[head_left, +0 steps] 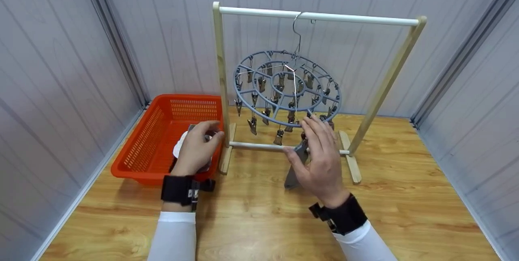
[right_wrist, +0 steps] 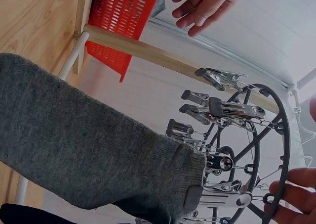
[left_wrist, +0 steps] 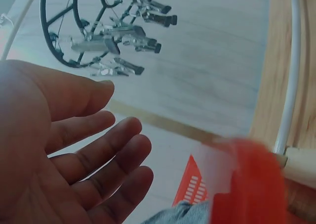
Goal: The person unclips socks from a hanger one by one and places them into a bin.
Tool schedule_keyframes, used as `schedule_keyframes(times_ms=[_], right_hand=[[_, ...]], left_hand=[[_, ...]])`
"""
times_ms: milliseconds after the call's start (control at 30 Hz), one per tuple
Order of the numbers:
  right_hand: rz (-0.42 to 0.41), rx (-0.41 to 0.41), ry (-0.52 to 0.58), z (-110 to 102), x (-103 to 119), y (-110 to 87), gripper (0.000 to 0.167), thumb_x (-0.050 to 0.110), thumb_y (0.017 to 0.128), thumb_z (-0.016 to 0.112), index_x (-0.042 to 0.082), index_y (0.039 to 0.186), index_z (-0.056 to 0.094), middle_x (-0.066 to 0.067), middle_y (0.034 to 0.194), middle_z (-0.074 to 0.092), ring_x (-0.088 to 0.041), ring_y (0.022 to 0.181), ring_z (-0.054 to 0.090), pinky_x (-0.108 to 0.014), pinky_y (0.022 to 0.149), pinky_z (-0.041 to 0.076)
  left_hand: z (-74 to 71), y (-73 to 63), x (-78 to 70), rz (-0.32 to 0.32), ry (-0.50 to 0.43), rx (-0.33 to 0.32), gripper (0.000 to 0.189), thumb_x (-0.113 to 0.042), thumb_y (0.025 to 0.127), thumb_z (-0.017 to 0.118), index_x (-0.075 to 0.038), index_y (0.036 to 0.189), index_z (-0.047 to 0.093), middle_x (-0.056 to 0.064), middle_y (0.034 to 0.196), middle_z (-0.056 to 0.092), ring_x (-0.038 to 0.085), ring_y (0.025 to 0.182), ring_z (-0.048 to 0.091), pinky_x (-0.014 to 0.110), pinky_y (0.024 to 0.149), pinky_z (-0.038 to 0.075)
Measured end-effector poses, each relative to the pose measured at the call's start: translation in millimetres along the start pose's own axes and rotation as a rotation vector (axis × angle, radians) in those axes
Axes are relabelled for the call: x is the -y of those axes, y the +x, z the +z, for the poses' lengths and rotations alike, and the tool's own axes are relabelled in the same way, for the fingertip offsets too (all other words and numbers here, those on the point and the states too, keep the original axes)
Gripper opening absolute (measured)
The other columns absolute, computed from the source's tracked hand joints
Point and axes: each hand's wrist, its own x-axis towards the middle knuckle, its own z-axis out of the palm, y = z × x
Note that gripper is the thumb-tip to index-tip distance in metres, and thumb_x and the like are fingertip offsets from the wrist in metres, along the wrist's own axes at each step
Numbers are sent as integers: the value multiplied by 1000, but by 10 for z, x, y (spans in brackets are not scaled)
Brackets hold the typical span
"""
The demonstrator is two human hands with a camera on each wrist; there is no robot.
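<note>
A round grey clip hanger (head_left: 276,122) hangs by its metal hook from a rack, with metal clips all around its rings. From one clip (right_wrist: 224,199) dangles a grey sock (right_wrist: 98,135), pinched at its cuff; in the head view it is partly behind my right hand (head_left: 322,167). That hand's extended fingers (right_wrist: 294,192) touch the hanger's outer ring near the sock, the thumb standing apart. My left hand (head_left: 197,147) is over the right side of an orange basket (head_left: 142,131), fingers loosely bent and holding nothing. Under it, white cloth (head_left: 178,147) and darker pieces show, mostly hidden.
The rack has a white top bar (head_left: 259,13), wooden posts (head_left: 222,70) and a low white crossbar (head_left: 255,146) close above the wooden floor (head_left: 251,220). Its left post stands right beside the basket. Pale panel walls (head_left: 162,30) enclose the back and both sides.
</note>
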Motion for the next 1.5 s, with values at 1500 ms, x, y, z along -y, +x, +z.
schedule_keyframes(times_ms=[1500], right_hand=[[36,20,-108,-171,-236,28,50,19,103,74,-7,146,66,-25,149,67,-45,150,52,-58,133,23]], left_hand=[[499,-140,-272,104,-93,271,36,-19,105,80,-6,139,73,2,115,77,21,104,72,44,93,60]])
